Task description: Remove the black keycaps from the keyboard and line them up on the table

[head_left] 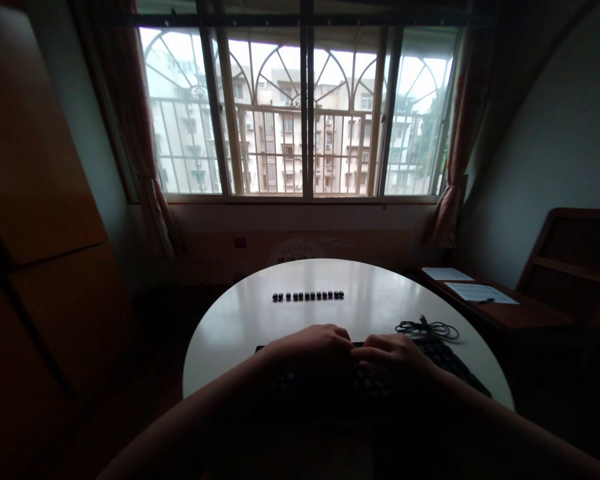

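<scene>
A black keyboard (443, 357) lies along the near side of a round white table (225, 333), its lower part lost in shadow. Over its upper edge my left hand (325, 340) is bent, with curled fingers pointing down at the keys. My right hand (393, 353) meets it from the other side, fingers and thumb drawn together close to the left fingertips. Whatever the fingertips hold is too dark and small to make out. Beyond the hands, several small black keycaps (307, 296) stand in a row on the tabletop.
A coiled black cable (427, 328) rests behind the keyboard's right part. To the right, a brown wooden desk (535, 310) bears paper sheets (483, 293) and a dark pen (486, 301). A wooden cabinet (40, 167) stands left; a barred window (305, 113) is ahead.
</scene>
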